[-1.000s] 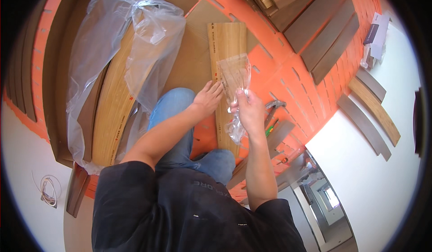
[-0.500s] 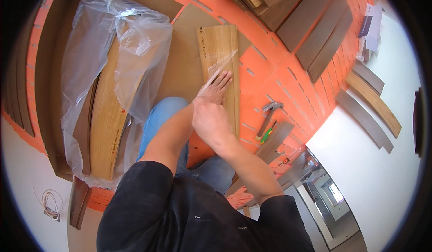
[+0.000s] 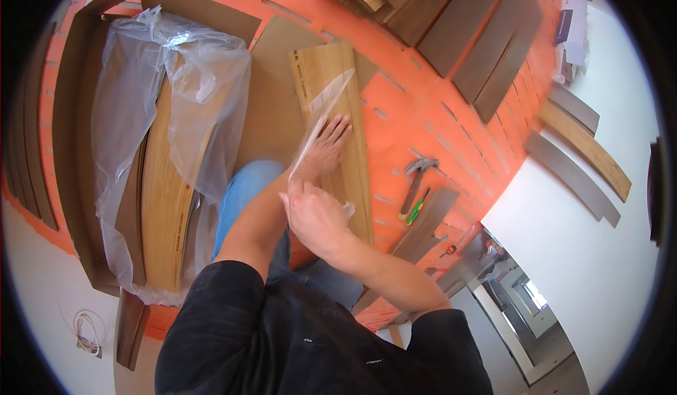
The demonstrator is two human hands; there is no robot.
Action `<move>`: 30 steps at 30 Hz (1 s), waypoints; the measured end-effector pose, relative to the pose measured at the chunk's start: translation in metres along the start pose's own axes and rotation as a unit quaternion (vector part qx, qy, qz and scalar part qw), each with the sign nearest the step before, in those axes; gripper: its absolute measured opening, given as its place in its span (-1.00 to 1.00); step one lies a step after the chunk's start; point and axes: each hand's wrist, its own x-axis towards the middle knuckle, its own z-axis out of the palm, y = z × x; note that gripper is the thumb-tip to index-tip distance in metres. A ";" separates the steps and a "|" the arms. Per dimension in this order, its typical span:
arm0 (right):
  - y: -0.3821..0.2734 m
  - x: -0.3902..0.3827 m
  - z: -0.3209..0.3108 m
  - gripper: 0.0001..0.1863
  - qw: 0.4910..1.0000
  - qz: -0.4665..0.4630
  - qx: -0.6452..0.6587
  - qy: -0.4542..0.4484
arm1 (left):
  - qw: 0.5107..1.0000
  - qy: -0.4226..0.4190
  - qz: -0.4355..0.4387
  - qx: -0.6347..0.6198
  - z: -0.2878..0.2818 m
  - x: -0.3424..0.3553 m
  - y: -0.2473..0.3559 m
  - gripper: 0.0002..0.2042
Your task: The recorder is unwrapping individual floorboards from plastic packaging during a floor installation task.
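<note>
A light wooden floor plank [image 3: 352, 183] lies in front of me, with its undersides of printed marks near the far end. My left hand [image 3: 328, 145] rests flat on it, fingers stretched out. Clear plastic film [image 3: 330, 97] runs slantwise over the plank, partly lifted, in a narrow taut strip past my left hand. Closer to me, my right hand [image 3: 315, 215] is closed on the near end of this film, above the left wrist area. A small crumpled bit of film shows beside the right hand.
At left an open cardboard box [image 3: 74, 148] holds planks in a plastic bag [image 3: 130, 78]. A hammer [image 3: 416, 183] and a green screwdriver [image 3: 418, 208] lie to the right on orange underlay [image 3: 402, 127]. Dark planks [image 3: 486, 50] lie at the far right.
My right hand has drawn back toward me and slightly left, pulling the film into a longer strip. The left hand stays flat on the plank, and the view has shifted a little.
</note>
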 end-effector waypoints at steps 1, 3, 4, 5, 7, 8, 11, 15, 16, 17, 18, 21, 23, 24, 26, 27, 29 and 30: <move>-0.001 -0.002 -0.002 -0.59 1.000 0.005 0.024 0.002 | 1.000 -0.010 0.003 0.006 0.000 -0.002 0.001 -0.07; 0.007 -0.010 -0.015 -0.48 0.996 -0.018 -0.064 0.057 | 1.000 -0.015 0.006 0.014 0.002 0.002 -0.003 -0.07; 0.007 -0.015 -0.028 -0.36 0.982 -0.045 -0.147 0.106 | 0.998 -0.024 0.018 0.049 0.006 0.004 -0.009 -0.10; 0.005 -0.024 -0.044 -0.36 0.982 -0.053 -0.148 0.107 | 0.996 -0.033 0.029 0.083 0.010 0.005 -0.016 -0.13; -0.004 -0.047 -0.087 -0.39 0.971 -0.098 -0.176 0.132 | 0.999 -0.005 0.021 -0.027 0.014 0.003 -0.011 -0.18; -0.010 -0.058 -0.090 -0.39 0.971 -0.108 -0.170 0.131 | 0.999 0.007 0.017 0.040 0.016 -0.001 -0.016 -0.20; -0.002 -0.077 -0.100 -0.60 0.941 -0.242 0.229 0.064 | 0.996 0.082 0.034 -0.002 0.013 -0.010 -0.010 -0.22; 0.102 0.048 -0.079 -0.67 0.897 0.060 0.353 0.261 | 0.998 0.051 0.005 0.023 0.010 -0.004 -0.004 -0.11; 0.144 0.093 -0.061 -0.53 0.885 0.108 0.376 0.253 | 0.999 0.046 0.009 0.013 0.009 -0.001 0.000 -0.12; 0.192 0.130 -0.046 -0.38 0.926 0.187 0.257 0.204 | 0.999 0.046 0.018 0.001 0.006 0.007 0.006 -0.13; 0.212 0.164 -0.035 -0.39 0.921 0.232 0.265 0.167 | 0.998 0.052 0.019 0.003 0.008 0.010 0.005 -0.13; 0.174 0.219 -0.020 -0.40 0.880 0.305 0.350 0.102 | 0.997 0.042 -0.006 -0.059 0.018 -0.005 -0.012 -0.13; 0.168 0.231 -0.021 -0.39 0.840 0.346 0.409 0.088 | 0.997 0.049 -0.005 -0.062 0.019 -0.008 -0.013 -0.14; 0.173 0.237 -0.017 -0.42 0.875 0.339 0.342 0.049 | 0.997 0.048 -0.007 -0.065 0.019 -0.007 -0.013 -0.14; 0.206 0.248 0.000 -0.45 0.905 0.333 0.267 0.014 | 0.998 0.051 -0.001 -0.041 0.019 0.000 -0.009 -0.15; 0.252 0.248 0.008 -0.51 0.938 0.291 0.177 0.064 | 0.997 0.062 0.013 -0.052 0.015 0.014 0.005 -0.15; 0.266 0.252 0.022 -0.57 0.963 0.236 0.097 0.092 | 0.999 0.049 0.019 -0.013 0.017 0.014 0.004 -0.16; 0.245 0.247 0.028 -0.59 0.930 0.255 0.253 0.082 | 0.999 0.037 0.006 -0.009 0.020 0.004 -0.009 -0.16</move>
